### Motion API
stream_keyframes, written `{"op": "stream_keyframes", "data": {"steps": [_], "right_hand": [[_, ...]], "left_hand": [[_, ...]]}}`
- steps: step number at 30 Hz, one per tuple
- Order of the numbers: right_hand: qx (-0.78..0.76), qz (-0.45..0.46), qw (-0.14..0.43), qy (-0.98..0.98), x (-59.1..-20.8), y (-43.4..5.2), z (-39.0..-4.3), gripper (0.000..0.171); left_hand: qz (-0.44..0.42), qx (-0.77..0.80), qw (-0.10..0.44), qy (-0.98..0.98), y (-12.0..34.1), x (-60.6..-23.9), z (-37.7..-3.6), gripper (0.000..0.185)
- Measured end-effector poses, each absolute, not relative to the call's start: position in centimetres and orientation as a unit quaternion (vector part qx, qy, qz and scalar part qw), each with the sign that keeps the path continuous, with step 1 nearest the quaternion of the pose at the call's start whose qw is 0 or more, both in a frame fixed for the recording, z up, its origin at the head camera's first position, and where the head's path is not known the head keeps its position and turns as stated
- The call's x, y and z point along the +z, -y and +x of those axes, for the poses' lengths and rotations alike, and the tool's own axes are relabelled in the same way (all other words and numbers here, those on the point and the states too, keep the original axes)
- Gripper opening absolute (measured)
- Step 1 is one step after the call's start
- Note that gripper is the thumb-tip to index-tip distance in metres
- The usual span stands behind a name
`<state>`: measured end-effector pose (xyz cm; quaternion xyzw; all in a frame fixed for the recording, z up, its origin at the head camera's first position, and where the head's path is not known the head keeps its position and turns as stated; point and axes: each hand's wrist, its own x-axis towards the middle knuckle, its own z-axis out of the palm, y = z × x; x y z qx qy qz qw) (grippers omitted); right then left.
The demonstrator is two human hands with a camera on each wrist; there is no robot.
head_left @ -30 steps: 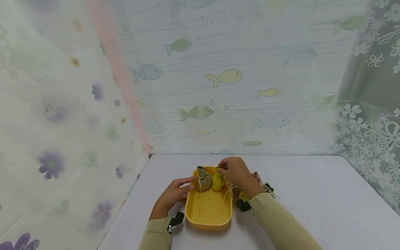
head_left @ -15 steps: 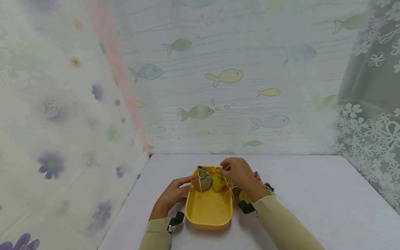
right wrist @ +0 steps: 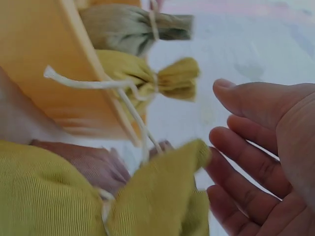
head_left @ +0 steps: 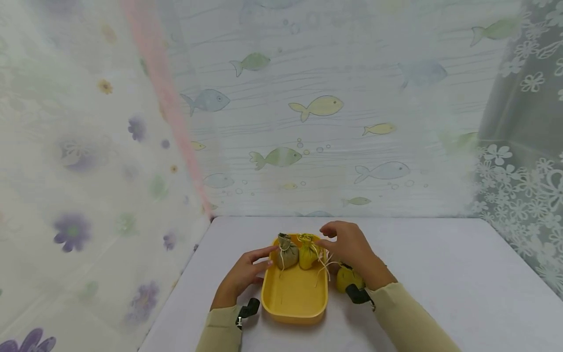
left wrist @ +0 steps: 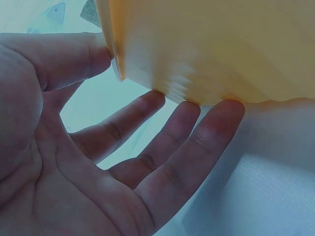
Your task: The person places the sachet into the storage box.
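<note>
A yellow tray (head_left: pixel 293 298) lies on the white table. At its far end stand an olive drawstring pouch (head_left: pixel 288 252) and a yellow pouch (head_left: pixel 308 254), side by side. My left hand (head_left: pixel 264 258) rests on the tray's left rim; in the left wrist view its straight fingers (left wrist: pixel 197 118) lie against the tray's outer wall (left wrist: pixel 206 44) and the thumb is at the rim. My right hand (head_left: pixel 327 237) hovers open just right of the yellow pouch (right wrist: pixel 147 76), holding nothing. A second yellow pouch (head_left: pixel 347 277) lies on the table under that wrist.
A pinkish pouch (right wrist: pixel 83 162) lies beside the second yellow pouch (right wrist: pixel 74 196), outside the tray's right wall (right wrist: pixel 44 73). Loose white cords (head_left: pixel 323 269) trail over the tray's rim. Patterned curtains close in the table at the left, back and right.
My right hand has let go of the yellow pouch's top, opened and drawn a little to the right. The left hand and the tray have stayed put.
</note>
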<state>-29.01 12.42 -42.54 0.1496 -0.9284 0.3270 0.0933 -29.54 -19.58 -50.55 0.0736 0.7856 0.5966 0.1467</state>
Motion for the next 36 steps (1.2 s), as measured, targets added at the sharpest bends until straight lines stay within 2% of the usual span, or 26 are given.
{"op": "stream_keyframes", "data": {"steps": [12, 23, 36], "right_hand": [[0.334, 0.150, 0.120, 0.923, -42.8, -14.9, -27.4, 0.027], [0.335, 0.147, 0.108, 0.924, -43.4, -15.9, -26.6, 0.027], [0.365, 0.154, 0.118, 0.910, -43.9, -17.5, -24.9, 0.034]], "left_hand": [[0.071, 0.608, 0.148, -0.776, 19.6, -50.6, -29.5, 0.050], [0.041, 0.607, 0.148, -0.779, 19.5, -50.8, -29.6, 0.078], [0.021, 0.595, 0.147, -0.790, 19.4, -50.6, -29.6, 0.080]]}}
